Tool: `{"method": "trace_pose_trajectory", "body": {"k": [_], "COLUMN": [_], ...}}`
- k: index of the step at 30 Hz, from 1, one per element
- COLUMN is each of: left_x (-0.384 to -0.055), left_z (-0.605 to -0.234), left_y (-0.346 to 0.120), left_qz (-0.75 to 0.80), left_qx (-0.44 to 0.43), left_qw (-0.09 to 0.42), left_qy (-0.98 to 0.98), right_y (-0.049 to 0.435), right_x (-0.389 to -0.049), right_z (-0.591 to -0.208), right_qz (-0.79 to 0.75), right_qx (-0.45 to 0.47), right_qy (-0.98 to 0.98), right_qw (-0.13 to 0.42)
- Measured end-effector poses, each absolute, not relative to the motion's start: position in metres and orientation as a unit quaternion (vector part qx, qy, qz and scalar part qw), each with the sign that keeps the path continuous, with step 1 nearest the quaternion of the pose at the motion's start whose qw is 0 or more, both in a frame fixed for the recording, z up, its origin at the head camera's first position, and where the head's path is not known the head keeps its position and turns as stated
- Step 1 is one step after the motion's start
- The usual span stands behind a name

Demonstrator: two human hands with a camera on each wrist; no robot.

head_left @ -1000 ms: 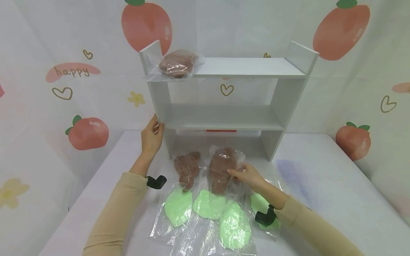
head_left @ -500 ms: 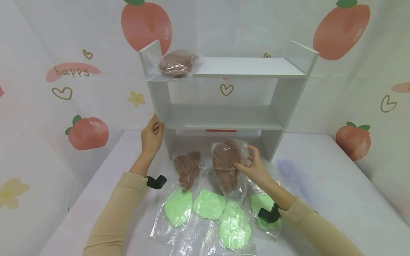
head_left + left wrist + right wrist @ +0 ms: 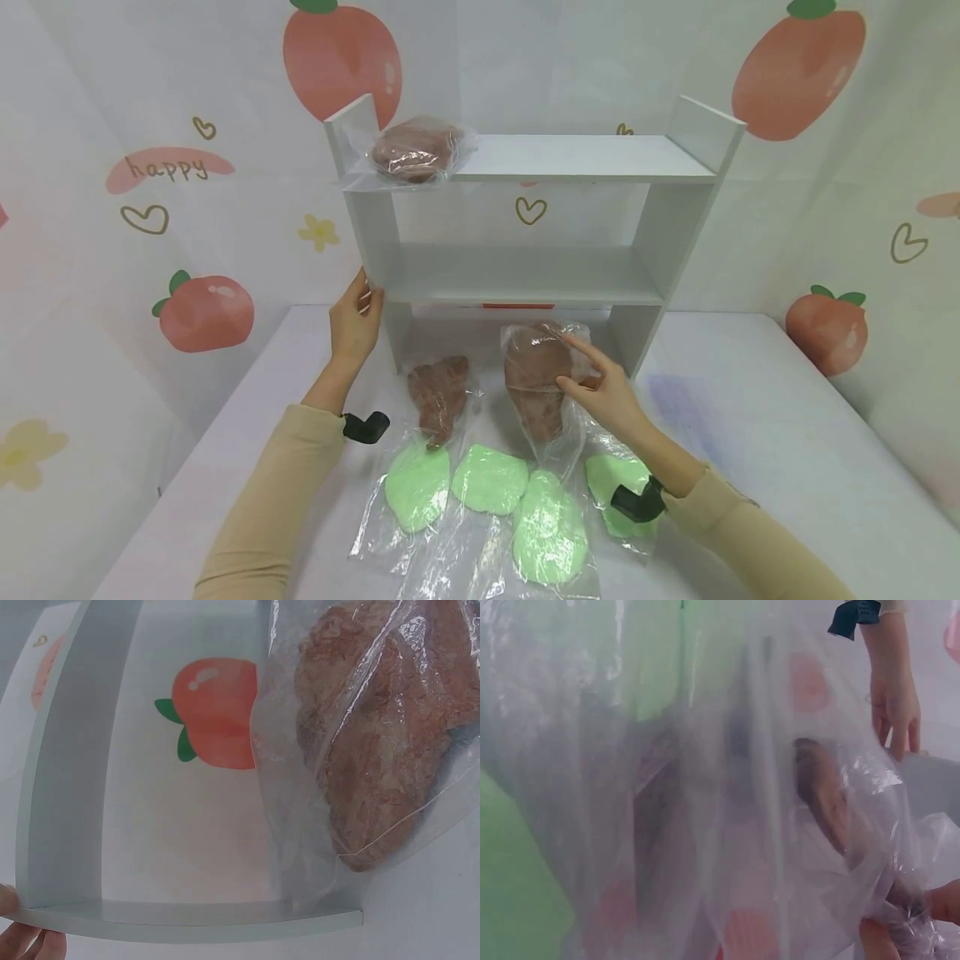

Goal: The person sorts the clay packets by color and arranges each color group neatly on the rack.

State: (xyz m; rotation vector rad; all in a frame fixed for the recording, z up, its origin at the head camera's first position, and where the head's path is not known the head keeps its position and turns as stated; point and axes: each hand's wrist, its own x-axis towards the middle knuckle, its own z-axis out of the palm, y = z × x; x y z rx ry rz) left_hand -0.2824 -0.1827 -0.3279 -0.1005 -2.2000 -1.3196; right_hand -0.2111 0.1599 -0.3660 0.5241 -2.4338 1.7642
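Observation:
My left hand (image 3: 355, 325) grips the left side panel of a white shelf unit (image 3: 577, 158), thumb on one face and fingers on the other. With thumb and fingers, my right hand (image 3: 611, 396) pinches the right edge of a clear plastic bag holding a brown meat-like piece (image 3: 536, 367). This bag stands raised at the foot of the shelf, narrow end down. To its left lies another bagged brown meat-like piece (image 3: 438, 396). The right wrist view is mostly filled by blurred clear plastic (image 3: 780, 825), through which brown and green show.
A third bagged brown piece (image 3: 418, 152) lies at the left end of the top shelf. Several light green flat pieces (image 3: 551, 529) in clear bags lie along the front of the white table (image 3: 720, 433). Behind hangs a white backdrop printed with peaches.
My right hand has lifted its bagged brown piece up and slightly right, toward the shelf, and its fingers have shifted on the bag. The left hand stays on the panel.

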Motion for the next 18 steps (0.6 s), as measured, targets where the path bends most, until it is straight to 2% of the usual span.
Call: {"method": "trace_pose_trajectory", "body": {"k": [11,18], "left_x": [-0.282,-0.283], "left_z": [-0.328,-0.329], "left_y": [-0.182,-0.183], "left_qz": [-0.491,-0.492], "left_qx": [-0.04,-0.042], "left_qw": [0.287,0.289], "left_qy": [-0.821,-0.82], "right_y": [0.161,0.16], "right_x": [-0.206,-0.2], "right_z": [-0.346,-0.321], "right_qz": [0.58,0.583], "right_qx": [0.173,0.198], "right_qy": [-0.794,-0.784], "right_qw": [0.046,0.075]}}
